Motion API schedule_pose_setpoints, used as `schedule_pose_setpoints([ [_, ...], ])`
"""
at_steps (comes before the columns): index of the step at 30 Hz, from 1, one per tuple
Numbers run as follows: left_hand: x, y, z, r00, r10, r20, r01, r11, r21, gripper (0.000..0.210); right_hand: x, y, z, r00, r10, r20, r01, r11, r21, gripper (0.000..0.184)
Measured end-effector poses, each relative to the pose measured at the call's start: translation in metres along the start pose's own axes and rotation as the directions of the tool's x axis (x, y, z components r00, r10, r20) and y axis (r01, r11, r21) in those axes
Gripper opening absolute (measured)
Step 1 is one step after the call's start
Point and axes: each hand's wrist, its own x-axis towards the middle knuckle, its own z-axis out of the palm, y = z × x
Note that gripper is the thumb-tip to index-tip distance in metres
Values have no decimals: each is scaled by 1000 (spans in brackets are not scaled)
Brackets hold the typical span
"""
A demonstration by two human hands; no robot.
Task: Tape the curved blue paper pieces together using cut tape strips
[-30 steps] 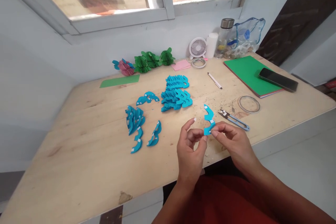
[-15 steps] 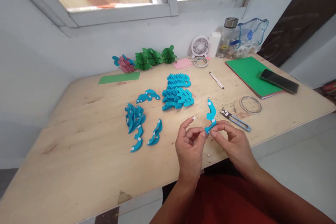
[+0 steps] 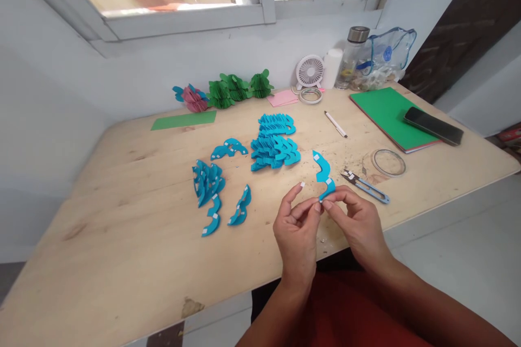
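Between my two hands is a scalloped blue paper piece (image 3: 323,169) with small white squares on it, raised above the table's front edge. My left hand (image 3: 297,227) pinches its lower end between thumb and a finger; a small white square sticks to the raised fingertip. From the other side, my right hand (image 3: 358,222) grips the same end with thumb and forefinger. To the left lie a loose blue paper piece (image 3: 240,206), a cluster of blue pieces with white squares (image 3: 208,181) and a curved blue piece (image 3: 229,148). Stacked blue paper pieces (image 3: 274,152) sit further back.
Thread snips (image 3: 366,187) and a tape roll (image 3: 389,162) lie right of my hands. Behind are a pen (image 3: 336,124), a green sheet stack (image 3: 386,111) with a phone (image 3: 433,126), a small fan (image 3: 310,71), a bottle (image 3: 350,59) and green paper shapes (image 3: 236,88).
The upper end of the held blue paper piece has swung to the left. Both hands have shifted only slightly and still pinch its lower end.
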Motion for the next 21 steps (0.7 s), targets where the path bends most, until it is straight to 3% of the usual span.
schedule_pose_setpoints([
  [21,-9,1,4,997,69,-21,-68,996,59,49,-5,-5,-3,995,-79,-54,74,993,-86,8],
])
